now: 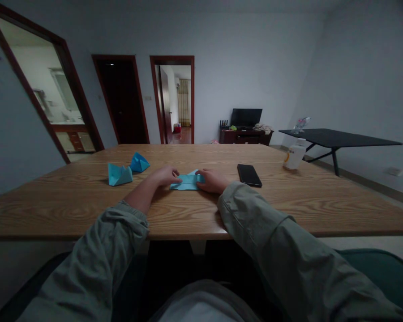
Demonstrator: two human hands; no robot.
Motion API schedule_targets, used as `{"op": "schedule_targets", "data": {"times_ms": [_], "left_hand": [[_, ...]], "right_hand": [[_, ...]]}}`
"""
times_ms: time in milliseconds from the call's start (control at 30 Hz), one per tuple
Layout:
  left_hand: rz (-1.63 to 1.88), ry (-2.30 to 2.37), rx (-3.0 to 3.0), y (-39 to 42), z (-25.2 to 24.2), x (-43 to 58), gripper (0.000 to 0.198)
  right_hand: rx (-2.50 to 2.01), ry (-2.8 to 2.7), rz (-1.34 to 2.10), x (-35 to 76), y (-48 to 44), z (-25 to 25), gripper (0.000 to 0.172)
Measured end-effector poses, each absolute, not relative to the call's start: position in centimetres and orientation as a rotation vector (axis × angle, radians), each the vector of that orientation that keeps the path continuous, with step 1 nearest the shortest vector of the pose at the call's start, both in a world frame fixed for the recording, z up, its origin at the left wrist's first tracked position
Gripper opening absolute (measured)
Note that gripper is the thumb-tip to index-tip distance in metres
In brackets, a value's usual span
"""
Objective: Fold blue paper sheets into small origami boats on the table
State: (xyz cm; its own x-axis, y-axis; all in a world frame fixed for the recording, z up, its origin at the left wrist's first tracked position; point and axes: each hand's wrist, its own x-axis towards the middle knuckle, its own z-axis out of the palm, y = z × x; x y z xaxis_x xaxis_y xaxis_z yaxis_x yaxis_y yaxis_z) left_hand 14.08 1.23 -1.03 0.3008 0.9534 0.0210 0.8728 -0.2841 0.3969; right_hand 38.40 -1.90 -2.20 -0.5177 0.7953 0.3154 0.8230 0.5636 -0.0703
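Left hand and right hand apart on the wooden tabletop, fingertips of each touching opposite ends of a folded light-blue paper piece. Paper lies flat between the hands, in front of the person, well back from the table's near edge; whether either hand pinches it or only rests on it, cannot tell from this view. Two more folded paper shapes to the left of the left hand: a light-blue one and a deeper blue one, just beside each other. To the right of the right hand, a black smartphone lies flat, and a white plastic bottle sits farther right, near the table's edge. Both forearms come from grey-green sleeves, the left pushed farther up the arm. Beyond the table, a black side table and a dark cabinet carrying a flat-screen monitor
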Motion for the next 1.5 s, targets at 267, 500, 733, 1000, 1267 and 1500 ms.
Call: {"op": "schedule_targets", "data": {"times_ms": [267, 500, 733, 1000, 1267, 1500], "left_hand": [[0.373, 1.543, 2.319, 0.4, -0.6, 14.6, 0.035], [0.368, 1.475, 2.309, -0.3, -0.2, 14.8, 0.034], [0.345, 1.464, 2.306, -0.3, -0.4, 14.6, 0.036], [0.337, 1.489, 2.309, 0.6, -1.3, 13.9, 0.035], [0.272, 1.489, 2.367, 0.4, -1.2, 14.2, 0.037], [0.238, 1.435, 2.414, 0.1, -1.2, 14.5, 0.037]], "right_hand": [[-1.347, -2.477, -0.106, 38.5, -2.0, -2.1, 0.047], [-1.358, -2.453, -0.111, 38.7, -1.8, -2.1, 0.049], [-1.291, -2.287, -0.138, 40.4, -1.1, -1.3, 0.048], [-1.413, -2.082, -0.127, 42.8, -1.2, -0.6, 0.019], [-1.507, -2.224, 0.030, 42.4, -0.9, -1.6, 0.018], [-1.495, -2.191, 0.019, 43.0, 0.8, -3.0, 0.040]]}}
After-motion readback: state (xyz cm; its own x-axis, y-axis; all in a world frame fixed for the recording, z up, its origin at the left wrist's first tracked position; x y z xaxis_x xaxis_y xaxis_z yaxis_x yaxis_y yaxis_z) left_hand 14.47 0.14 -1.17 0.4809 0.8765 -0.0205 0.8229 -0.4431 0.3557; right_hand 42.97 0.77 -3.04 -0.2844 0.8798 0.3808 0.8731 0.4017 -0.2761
